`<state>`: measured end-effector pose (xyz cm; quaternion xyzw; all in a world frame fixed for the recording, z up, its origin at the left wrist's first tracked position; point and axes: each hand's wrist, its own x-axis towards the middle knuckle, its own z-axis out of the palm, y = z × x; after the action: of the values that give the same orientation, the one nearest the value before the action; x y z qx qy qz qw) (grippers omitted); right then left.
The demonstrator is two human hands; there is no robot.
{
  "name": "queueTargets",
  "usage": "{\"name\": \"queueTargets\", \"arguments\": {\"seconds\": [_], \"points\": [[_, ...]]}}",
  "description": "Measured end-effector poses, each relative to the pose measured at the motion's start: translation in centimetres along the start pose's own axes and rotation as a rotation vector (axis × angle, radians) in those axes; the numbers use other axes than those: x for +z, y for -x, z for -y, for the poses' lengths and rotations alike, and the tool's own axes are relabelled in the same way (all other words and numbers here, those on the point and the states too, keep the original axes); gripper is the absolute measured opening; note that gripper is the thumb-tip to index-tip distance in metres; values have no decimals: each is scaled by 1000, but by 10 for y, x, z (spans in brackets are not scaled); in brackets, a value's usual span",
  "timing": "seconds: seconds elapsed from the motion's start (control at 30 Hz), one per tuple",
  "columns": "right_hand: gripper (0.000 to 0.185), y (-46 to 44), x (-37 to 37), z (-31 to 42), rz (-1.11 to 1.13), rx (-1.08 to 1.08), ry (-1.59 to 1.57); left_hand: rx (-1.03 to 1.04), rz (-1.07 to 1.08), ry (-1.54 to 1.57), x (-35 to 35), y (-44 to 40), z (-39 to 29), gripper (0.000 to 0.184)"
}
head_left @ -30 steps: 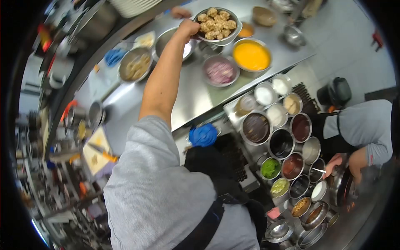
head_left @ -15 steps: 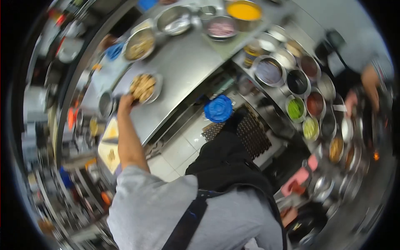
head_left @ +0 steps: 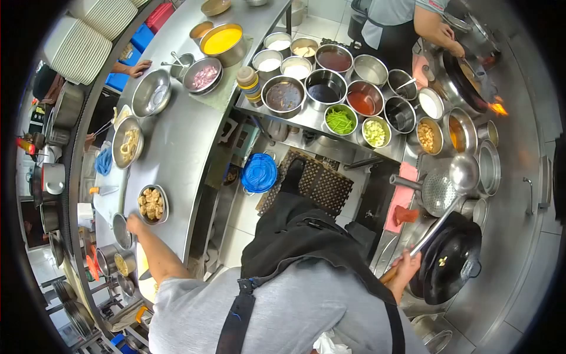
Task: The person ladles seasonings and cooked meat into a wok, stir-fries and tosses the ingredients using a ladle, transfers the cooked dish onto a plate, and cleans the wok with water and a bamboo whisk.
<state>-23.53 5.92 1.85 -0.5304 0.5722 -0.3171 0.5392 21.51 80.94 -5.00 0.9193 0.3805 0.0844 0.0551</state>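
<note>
My left hand [head_left: 134,225] is at the near side of a metal bowl of golden-brown fried pieces [head_left: 151,205] on the steel counter, its fingers beside the bowl's rim and partly hidden. An empty metal bowl [head_left: 122,231] lies just left of that hand. My right hand [head_left: 404,268] is wrapped round the handle of a long metal ladle [head_left: 464,173]. The ladle's cup is over the edge of a perforated strainer [head_left: 439,192]. Below the ladle sits a black wok [head_left: 451,259] with a few small pale bits in it.
Pots of sauces and cut vegetables, such as green slices [head_left: 340,120], stand ahead. A co-worker [head_left: 392,17] tends another wok [head_left: 463,79] beside a flame [head_left: 498,109]. Another person's hand [head_left: 140,68] rests at the far counter. A blue-covered bucket [head_left: 259,173] is on the floor.
My left hand has brought the bowl of fried pieces from the far counter to the near left counter. The view has turned right, and my right hand with the ladle now shows clearly.
</note>
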Motion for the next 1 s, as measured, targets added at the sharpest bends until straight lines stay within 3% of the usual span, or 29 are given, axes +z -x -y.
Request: {"name": "queueTargets", "arguments": {"seconds": [0.07,0.1,0.17,0.2,0.3,0.37,0.5,0.57,0.6,0.83,1.0], "points": [[25,14,21,26,101,45,-27,70,-382,90,21,-21,-18,39],[26,10,43,32,229,-20,-43,343,-603,356,-10,36,-101,42],[29,-1,78,48,330,27,-23,554,-421,907,-13,76,-192,41],[32,-7,101,57,380,12,-23,525,-328,774,-5,92,-231,41],[44,-43,177,85,550,-57,47,752,-64,842,8,167,-332,37],[49,-67,230,104,601,-125,169,739,132,782,22,197,-374,33],[54,-101,313,125,612,-172,409,825,116,743,69,198,-404,29],[56,-110,335,122,609,-155,497,954,-76,570,87,188,-405,28],[57,-112,342,121,625,-152,507,917,-9,524,92,186,-404,27],[59,-102,352,132,638,-78,550,968,-9,388,108,188,-407,30],[60,-95,360,146,598,-90,764,959,14,361,107,187,-409,30]]}}
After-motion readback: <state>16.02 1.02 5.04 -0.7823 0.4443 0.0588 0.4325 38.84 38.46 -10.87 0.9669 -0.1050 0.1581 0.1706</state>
